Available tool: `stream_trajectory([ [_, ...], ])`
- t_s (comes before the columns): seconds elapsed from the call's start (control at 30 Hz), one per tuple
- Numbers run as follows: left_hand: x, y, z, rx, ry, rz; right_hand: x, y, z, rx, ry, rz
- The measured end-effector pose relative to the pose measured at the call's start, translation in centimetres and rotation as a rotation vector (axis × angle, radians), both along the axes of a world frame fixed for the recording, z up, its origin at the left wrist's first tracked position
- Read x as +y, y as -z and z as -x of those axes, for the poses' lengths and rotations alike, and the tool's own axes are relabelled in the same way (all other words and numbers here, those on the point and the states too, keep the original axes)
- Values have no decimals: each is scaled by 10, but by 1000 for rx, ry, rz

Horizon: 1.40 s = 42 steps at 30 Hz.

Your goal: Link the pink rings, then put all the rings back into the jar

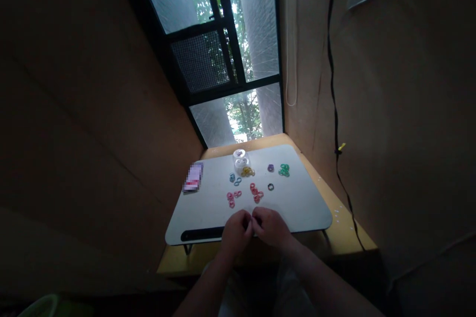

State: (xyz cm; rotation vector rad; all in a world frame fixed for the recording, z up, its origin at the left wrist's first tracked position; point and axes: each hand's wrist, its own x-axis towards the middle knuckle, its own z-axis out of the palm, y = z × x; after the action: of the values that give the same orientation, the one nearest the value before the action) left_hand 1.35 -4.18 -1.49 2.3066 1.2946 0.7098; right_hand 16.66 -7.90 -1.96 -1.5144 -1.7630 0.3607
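My left hand (237, 232) and my right hand (270, 227) meet over the near edge of the white lap desk (293, 203). Both have their fingers closed in a pinch, fingertips touching or almost so. Whatever lies between them is too small or hidden to make out. Just beyond the hands, small loops like hair ties lie sorted by colour: pink loops (231, 198) and red loops (255, 192). Farther back are blue loops (232, 177), yellow loops (247, 172), purple loops (270, 168) and green loops (284, 170). One dark loop (270, 186) sits alone at the right.
A clear round container (241, 156) stands at the back of the desk, by the yellow loops. At the left lies a phone-like flat object (193, 177), blurred out. The desk rests on a wooden ledge (345, 228) below a window (238, 104). A black cable (335, 124) hangs on the right wall.
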Motion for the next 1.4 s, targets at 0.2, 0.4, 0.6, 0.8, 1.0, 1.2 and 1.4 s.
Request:
stream_trajectory([
  [0.2,3,1,1,-22,-11,10,2,1,0,-29,11,2],
  [0.4,2,0,2,-63,-14,33,1,-1,1,-43,21,10],
  [0.6,2,0,4,-103,-19,34,2,-2,2,-52,28,33],
  [0.8,3,-2,6,-147,-7,75,3,-2,2,-63,14,44],
  [1.0,3,-4,8,-178,11,117,4,0,2,-68,13,42],
  [1.2,3,-3,8,-186,20,118,4,0,2,-56,-11,20],
  [1.4,2,-3,8,-180,20,110,2,-1,1,-45,-17,23],
])
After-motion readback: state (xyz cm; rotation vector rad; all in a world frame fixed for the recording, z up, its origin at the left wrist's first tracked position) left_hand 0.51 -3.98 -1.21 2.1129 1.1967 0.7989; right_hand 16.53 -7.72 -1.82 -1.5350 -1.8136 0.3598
